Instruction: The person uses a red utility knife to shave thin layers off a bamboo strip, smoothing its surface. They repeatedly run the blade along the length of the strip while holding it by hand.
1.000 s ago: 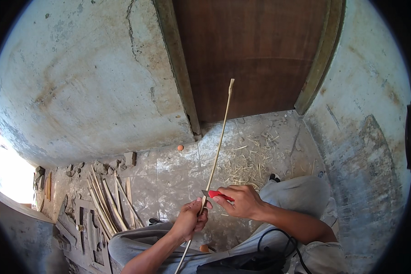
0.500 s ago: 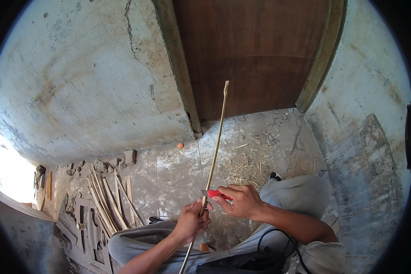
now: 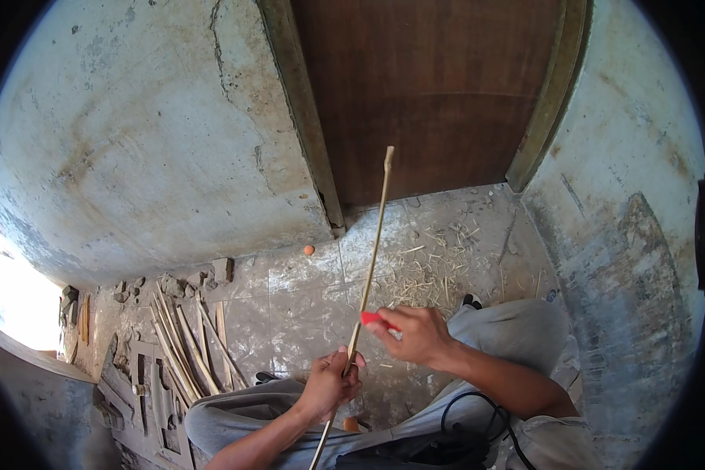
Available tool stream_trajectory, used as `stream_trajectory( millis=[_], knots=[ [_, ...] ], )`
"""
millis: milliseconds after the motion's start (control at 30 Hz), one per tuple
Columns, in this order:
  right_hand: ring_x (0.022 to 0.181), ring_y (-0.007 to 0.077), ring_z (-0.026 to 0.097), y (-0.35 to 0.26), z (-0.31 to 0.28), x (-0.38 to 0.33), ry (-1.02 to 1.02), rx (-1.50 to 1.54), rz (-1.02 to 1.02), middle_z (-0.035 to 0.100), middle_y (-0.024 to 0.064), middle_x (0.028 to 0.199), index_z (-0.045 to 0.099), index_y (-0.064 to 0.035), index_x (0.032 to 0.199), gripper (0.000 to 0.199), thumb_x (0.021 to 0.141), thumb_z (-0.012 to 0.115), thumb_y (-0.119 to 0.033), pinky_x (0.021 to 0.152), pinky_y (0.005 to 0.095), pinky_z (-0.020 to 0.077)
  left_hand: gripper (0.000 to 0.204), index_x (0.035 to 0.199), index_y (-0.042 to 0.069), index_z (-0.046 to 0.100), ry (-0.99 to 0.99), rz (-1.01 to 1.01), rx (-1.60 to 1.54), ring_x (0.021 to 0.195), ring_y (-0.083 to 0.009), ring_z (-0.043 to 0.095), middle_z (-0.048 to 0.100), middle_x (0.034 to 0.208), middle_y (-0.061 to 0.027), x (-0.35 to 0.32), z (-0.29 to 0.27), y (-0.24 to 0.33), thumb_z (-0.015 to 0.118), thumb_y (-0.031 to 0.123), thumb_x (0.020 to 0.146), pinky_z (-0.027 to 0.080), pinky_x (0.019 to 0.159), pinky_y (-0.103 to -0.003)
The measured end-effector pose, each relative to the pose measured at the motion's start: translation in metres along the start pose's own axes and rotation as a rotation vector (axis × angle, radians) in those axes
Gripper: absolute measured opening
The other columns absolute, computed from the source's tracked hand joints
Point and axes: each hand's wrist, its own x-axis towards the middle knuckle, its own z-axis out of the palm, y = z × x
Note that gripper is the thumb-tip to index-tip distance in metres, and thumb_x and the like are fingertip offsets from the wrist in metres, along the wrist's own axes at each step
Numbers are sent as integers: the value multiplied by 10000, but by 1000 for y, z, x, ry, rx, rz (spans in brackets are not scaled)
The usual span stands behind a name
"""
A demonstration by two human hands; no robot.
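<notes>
A long, thin bamboo strip (image 3: 377,235) slants upward and away from my lap, its knobbly far end in front of the brown door. My left hand (image 3: 330,384) is closed around its lower part, and the near end runs down past my wrist. Just above and to the right, my right hand (image 3: 417,337) grips a red-handled knife (image 3: 370,317) whose front end meets the strip. The blade itself is hard to make out against the strip.
Pale shavings (image 3: 431,278) litter the tiled floor beyond my right knee. Several bamboo strips (image 3: 182,345) lie at my left, beside a grey cut-out panel (image 3: 145,392). Rubble (image 3: 196,280) and a small orange ball (image 3: 309,251) sit along the wall. A black cord (image 3: 478,395) loops over my lap.
My right hand has moved the knife a little up and away along the strip from my left hand. The strip's far end has dipped slightly; my left hand stays nearly in place.
</notes>
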Motion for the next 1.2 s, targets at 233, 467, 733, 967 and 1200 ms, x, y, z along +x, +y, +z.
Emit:
stream_trajectory(
  millis=[233, 467, 733, 967, 1200],
  knots=[
    [577, 366, 639, 44, -30, 24, 130, 12, 305, 619, 186, 634, 738, -30, 960, 342, 949, 657, -361, 531, 419, 478, 441, 991, 13, 573, -95, -49, 80, 457, -78, 283, 347, 607, 15, -12, -2, -13, 318, 354, 1108, 227, 404, -260],
    [604, 367, 658, 38, -36, 28, 137, 5, 363, 661, 182, 683, 742, -53, 959, 342, 958, 638, -379, 550, 421, 497, 454, 1074, -7, 594, -164, -99, 23, 458, -75, 282, 376, 614, 14, -5, -17, -6, 312, 346, 1115, 215, 407, -259],
    [630, 310, 688, 1, 1, -2, -72, 262, 71, 703, 166, 779, 732, -19, 987, 265, 914, 709, -273, 568, 375, 527, 261, 1167, 27, 579, -119, 83, 109, 513, -58, 337, 416, 653, 33, 7, -19, -6, 428, 212, 1064, 284, 464, -242],
    [660, 319, 702, -7, 5, -6, -153, 217, 22, 715, 151, 778, 728, -41, 988, 278, 915, 693, -307, 583, 391, 548, 249, 1188, 7, 569, -6, 197, 268, 555, -64, 425, 502, 703, 23, 15, -17, -22, 435, 166, 1052, 351, 508, -249],
    [639, 314, 695, -9, 6, -8, -181, 161, 31, 704, 139, 765, 724, -53, 985, 282, 915, 692, -324, 561, 406, 541, 225, 1149, -26, 582, 106, 472, 707, 633, -212, 630, 628, 719, -121, 18, -17, -28, 473, 132, 1030, 486, 604, -364]
  ],
)
